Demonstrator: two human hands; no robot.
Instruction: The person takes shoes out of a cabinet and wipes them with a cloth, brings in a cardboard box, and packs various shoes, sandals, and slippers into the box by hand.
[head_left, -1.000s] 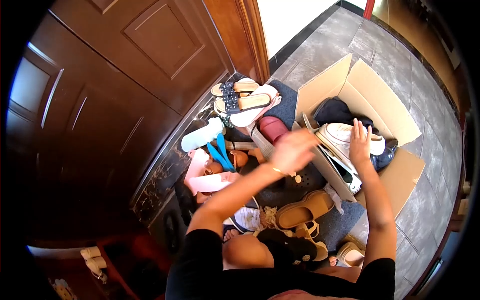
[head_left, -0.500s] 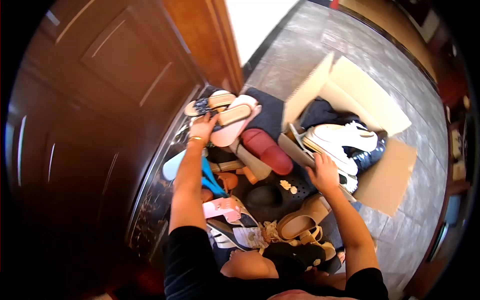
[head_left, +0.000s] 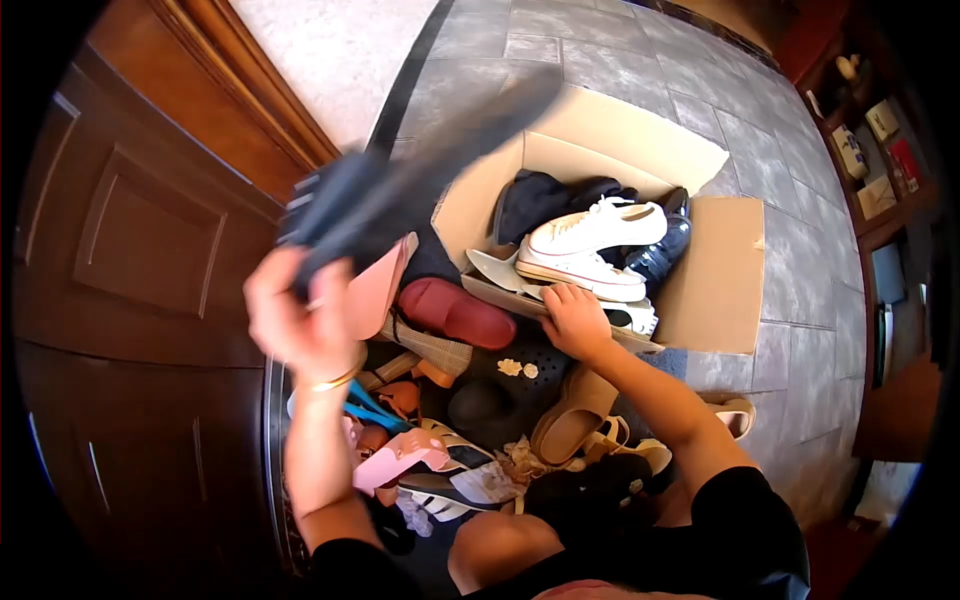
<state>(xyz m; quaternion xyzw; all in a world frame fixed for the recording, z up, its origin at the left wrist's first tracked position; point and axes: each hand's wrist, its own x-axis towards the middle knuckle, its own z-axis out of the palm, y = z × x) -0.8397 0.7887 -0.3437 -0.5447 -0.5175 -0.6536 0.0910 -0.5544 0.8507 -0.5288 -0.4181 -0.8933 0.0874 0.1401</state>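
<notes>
My left hand [head_left: 305, 320] is closed around a dark sandal [head_left: 430, 165], raised and smeared by motion, its long sole slanting toward the box. A pink slipper [head_left: 380, 290] lies just behind that hand, with a dark red slide [head_left: 458, 313] to its right. My right hand [head_left: 578, 320] grips the near wall of an open cardboard box [head_left: 712, 280], fingers curled over the edge. Inside the box, white sneakers [head_left: 590, 235] lie on top, beside shiny black shoes [head_left: 665, 240] and a dark shoe [head_left: 528, 200].
Between my arms lies a heap of footwear, including a black clog [head_left: 490, 405], a tan shoe [head_left: 572, 420] and a pink-strapped sandal [head_left: 400, 458]. A brown door [head_left: 160, 240] stands at left, shelves [head_left: 870, 215] at right. Another beige shoe [head_left: 738, 415] is on the tiled floor [head_left: 620, 60].
My left hand has lifted the dark sandal off the heap. The view has turned, shifting the box left in the picture. My right hand remains at the box's near edge.
</notes>
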